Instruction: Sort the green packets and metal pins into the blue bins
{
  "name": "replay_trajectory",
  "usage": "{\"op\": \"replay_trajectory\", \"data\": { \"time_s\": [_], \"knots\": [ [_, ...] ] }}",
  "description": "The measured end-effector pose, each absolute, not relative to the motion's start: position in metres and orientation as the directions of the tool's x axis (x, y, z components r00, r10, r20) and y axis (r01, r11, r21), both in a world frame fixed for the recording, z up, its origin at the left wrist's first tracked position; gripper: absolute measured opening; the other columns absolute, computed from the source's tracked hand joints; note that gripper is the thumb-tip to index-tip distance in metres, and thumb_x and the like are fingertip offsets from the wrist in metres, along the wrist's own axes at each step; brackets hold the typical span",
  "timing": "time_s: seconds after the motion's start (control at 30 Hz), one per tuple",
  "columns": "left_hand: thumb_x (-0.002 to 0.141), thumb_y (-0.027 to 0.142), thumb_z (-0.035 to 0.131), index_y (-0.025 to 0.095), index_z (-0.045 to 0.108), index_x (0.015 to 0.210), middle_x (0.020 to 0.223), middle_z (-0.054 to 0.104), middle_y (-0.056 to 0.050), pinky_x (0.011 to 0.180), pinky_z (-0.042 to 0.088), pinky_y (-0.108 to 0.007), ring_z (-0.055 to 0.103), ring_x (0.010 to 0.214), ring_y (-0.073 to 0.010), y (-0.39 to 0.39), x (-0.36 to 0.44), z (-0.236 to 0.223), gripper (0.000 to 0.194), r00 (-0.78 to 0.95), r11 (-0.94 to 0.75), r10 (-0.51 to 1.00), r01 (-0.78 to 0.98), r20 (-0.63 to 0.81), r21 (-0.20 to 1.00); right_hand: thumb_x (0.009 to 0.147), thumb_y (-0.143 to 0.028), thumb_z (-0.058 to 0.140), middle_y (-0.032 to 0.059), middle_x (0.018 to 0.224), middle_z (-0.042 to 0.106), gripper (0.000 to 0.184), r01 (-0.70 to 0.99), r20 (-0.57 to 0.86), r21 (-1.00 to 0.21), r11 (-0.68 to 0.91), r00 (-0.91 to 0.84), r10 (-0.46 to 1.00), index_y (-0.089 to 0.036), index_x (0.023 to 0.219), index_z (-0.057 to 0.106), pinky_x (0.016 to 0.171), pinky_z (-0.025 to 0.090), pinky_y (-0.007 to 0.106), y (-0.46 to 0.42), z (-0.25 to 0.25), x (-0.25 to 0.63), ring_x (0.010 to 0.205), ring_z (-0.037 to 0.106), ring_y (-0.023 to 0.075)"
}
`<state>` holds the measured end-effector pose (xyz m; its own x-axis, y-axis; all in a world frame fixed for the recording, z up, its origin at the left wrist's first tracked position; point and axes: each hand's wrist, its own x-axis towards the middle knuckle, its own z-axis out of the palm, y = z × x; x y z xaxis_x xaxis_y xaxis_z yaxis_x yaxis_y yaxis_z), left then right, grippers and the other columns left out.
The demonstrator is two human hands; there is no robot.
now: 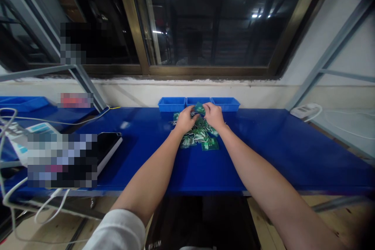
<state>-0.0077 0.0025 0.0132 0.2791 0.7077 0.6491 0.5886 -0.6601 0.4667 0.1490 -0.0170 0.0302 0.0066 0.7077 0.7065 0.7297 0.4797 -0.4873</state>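
Both hands meet over a loose pile of small green-printed clear packets (199,134) with thin metallic-looking pieces among them. My left hand (185,120) has its fingers closed at the left edge of one green packet (199,108), raised above the back of the pile. At that packet's right edge, my right hand (214,115) pinches with thumb and fingers. The packets' exact contents are too small to make out. One flat packet (210,144) lies at the pile's front right.
Behind the pile, three blue bins (172,104) stand in a row against the wall. The blue table (140,156) carries a partly blurred dark-topped device (108,144) and white cables at left. A white power strip (304,110) lies at the right edge.
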Motion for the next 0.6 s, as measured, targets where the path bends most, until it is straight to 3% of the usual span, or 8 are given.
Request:
{"op": "replay_trajectory", "data": {
  "time_s": [0.07,0.17,0.33,0.43,0.6],
  "knots": [
    [0.079,0.026,0.062,0.015,0.061,0.103,0.101,0.066,-0.010,0.087,0.047,-0.034,0.060,0.097,-0.0226,0.0023,-0.0090,0.0152,0.027,0.254,-0.654,0.702,0.601,0.665,0.461,0.089,-0.033,0.044,0.0055,0.080,0.069,0.027,0.645,0.663,-0.568,0.511,-0.009,0.749,-0.017,0.091,0.065,0.071,0.049,0.029,-0.0192,0.0309,0.1468,0.071,0.065,0.0183],
    [0.079,0.021,0.059,0.017,0.065,0.087,0.090,0.068,-0.006,0.081,0.047,-0.031,0.062,0.088,-0.0205,0.0018,-0.0119,0.0183,0.011,0.249,-0.640,0.724,0.590,0.643,0.492,0.079,-0.029,0.057,0.0049,0.092,0.070,0.021,0.584,0.626,-0.596,0.551,-0.093,0.774,-0.018,0.094,0.067,0.076,0.050,0.029,-0.0224,0.0320,0.1443,0.082,0.064,0.0187],
    [0.077,0.020,0.057,0.018,0.065,0.081,0.089,0.068,-0.004,0.081,0.046,-0.029,0.062,0.087,-0.0188,-0.0004,-0.0135,0.0214,0.008,0.245,-0.622,0.759,0.546,0.603,0.561,0.076,-0.019,0.056,0.0031,0.093,0.070,0.017,0.633,0.581,-0.581,0.512,-0.118,0.805,-0.020,0.087,0.070,0.084,0.047,0.032,-0.0251,0.0340,0.1433,0.091,0.063,0.0197],
    [0.077,0.024,0.058,0.018,0.063,0.085,0.083,0.068,-0.003,0.075,0.047,-0.029,0.062,0.080,-0.0190,-0.0020,-0.0116,0.0218,0.011,0.224,-0.575,0.803,0.533,0.552,0.620,0.077,-0.025,0.058,0.0044,0.086,0.071,0.018,0.628,0.548,-0.629,0.458,-0.059,0.834,-0.018,0.090,0.069,0.074,0.049,0.031,-0.0245,0.0336,0.1441,0.077,0.064,0.0192],
    [0.074,0.023,0.061,0.019,0.053,0.108,0.072,0.063,0.000,0.059,0.043,-0.026,0.058,0.062,-0.0152,0.0022,-0.0096,0.0177,0.036,0.200,-0.520,0.852,0.430,0.484,0.738,0.071,-0.033,0.064,0.0041,0.086,0.068,0.039,0.463,0.490,-0.789,0.404,0.076,0.868,-0.019,0.107,0.059,0.048,0.046,0.025,-0.0224,0.0303,0.1435,0.046,0.057,0.0114]
  ]
}}
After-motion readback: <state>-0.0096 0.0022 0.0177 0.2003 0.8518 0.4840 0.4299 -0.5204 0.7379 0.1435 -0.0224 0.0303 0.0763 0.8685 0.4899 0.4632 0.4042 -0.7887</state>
